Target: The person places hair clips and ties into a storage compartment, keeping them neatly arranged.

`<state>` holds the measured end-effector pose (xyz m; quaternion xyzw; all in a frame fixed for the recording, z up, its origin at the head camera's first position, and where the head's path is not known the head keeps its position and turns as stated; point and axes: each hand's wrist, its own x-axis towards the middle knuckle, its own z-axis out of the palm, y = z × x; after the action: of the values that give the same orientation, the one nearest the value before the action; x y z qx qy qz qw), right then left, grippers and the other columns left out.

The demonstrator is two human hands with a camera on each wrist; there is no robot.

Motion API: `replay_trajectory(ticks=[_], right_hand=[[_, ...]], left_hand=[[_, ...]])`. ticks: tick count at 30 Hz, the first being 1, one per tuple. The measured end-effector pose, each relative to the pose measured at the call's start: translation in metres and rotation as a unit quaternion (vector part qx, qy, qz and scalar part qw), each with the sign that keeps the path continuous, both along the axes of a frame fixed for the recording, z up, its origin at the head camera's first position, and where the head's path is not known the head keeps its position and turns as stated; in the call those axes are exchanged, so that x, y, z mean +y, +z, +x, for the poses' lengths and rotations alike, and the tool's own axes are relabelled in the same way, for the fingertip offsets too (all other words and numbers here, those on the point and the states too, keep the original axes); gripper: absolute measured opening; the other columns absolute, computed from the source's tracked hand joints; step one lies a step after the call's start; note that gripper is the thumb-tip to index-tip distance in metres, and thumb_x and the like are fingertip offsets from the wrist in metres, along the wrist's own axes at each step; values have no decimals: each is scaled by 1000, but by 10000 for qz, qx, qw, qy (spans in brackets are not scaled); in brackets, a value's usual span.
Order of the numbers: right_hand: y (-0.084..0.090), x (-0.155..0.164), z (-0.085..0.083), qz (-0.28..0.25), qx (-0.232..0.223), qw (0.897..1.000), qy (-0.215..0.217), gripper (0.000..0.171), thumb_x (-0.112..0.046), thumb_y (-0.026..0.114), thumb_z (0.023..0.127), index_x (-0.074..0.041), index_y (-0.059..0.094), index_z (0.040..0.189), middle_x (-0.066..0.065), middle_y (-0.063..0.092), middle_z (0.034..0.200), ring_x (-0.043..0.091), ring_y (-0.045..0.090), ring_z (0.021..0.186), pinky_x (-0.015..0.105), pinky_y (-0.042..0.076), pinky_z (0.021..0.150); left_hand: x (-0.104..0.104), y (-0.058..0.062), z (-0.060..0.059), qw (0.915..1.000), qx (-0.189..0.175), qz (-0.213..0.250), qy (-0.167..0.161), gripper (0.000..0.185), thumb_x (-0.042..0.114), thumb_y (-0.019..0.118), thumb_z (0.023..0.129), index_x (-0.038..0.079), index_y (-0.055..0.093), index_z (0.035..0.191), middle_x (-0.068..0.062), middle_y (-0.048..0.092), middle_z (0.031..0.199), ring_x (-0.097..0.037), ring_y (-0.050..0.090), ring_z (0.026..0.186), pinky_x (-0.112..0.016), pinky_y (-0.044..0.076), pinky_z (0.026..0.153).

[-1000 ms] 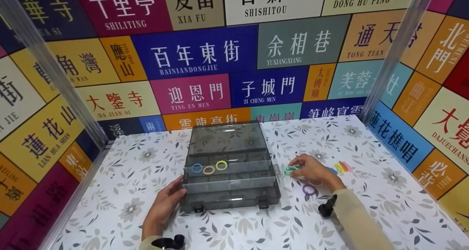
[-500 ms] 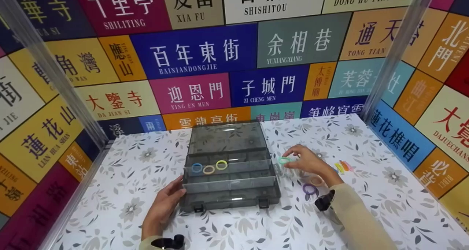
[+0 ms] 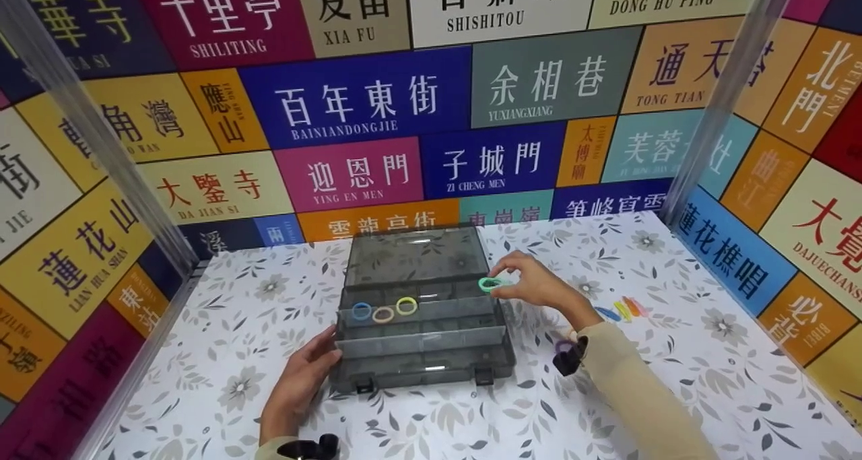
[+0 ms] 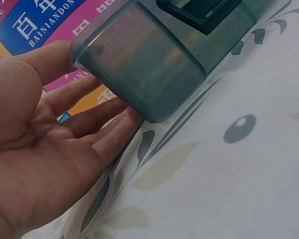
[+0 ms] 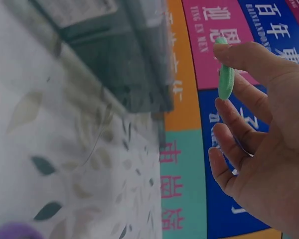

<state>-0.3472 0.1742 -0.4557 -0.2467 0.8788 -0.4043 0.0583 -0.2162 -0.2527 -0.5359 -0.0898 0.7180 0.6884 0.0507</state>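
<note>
The right hand (image 3: 539, 286) pinches a small green elastic ring (image 3: 490, 284) between thumb and forefinger and holds it in the air, just above the far right corner of the smoky grey plastic organiser box (image 3: 421, 352). The wrist view shows the ring (image 5: 224, 74) on edge at the fingertips, while the other fingers are loosely curled and free. The left hand (image 3: 301, 378) lies spread against the near left corner of the box (image 4: 139, 64), with straight fingers touching its wall and resting on the floral-patterned bench (image 3: 222, 352); it seems to steady the box.

In the stepped tray in front of the right hand three rings already lie in a row: a blue ring (image 3: 361, 310), a beige ring (image 3: 383, 314) and a yellow ring (image 3: 407, 305). The open lid (image 3: 417, 254) lies flat beyond them. Behind the right wrist, a purple ring (image 3: 564, 347) is half hidden on the bench, and to the right of this hand some small coloured clips (image 3: 623, 309) wait in a group.

I judge that the step in hand is the carrying of the green ring to the box. The next move would need a short travel to the left and down, to the free place beside the yellow ring, and then the thumb and forefinger must part low enough that the light ring does not bounce or roll to another compartment.
</note>
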Motion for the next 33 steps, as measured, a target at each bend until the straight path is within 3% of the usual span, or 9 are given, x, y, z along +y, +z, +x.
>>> replay_trajectory(ticks=[14,25,33], right_hand=[[16,-56,-7,64,129,9994,326,23,-20,80,85,-13,74,106,12,61,124,31,56,116,52,48,101],[12,-92,-15,354,204,9989,237,24,-20,78,85,-10,75,106,13,62,120,34,57,117,50,48,104],[-1,-108,-22,425,36,9991,42,23,-17,79,84,-8,75,105,16,61,121,33,57,117,46,49,102]], left_hand=[[-1,-2,0,9999,107,118,14,59,8,61,97,5,41,152,-20,35,161,-35,29,151,-51,29,124],[1,-2,-2,9999,85,105,29,59,8,62,96,5,42,152,-21,35,160,-35,29,151,-52,29,123],[1,-2,0,9999,66,125,45,59,8,61,96,5,42,152,-20,36,160,-35,31,151,-51,29,123]])
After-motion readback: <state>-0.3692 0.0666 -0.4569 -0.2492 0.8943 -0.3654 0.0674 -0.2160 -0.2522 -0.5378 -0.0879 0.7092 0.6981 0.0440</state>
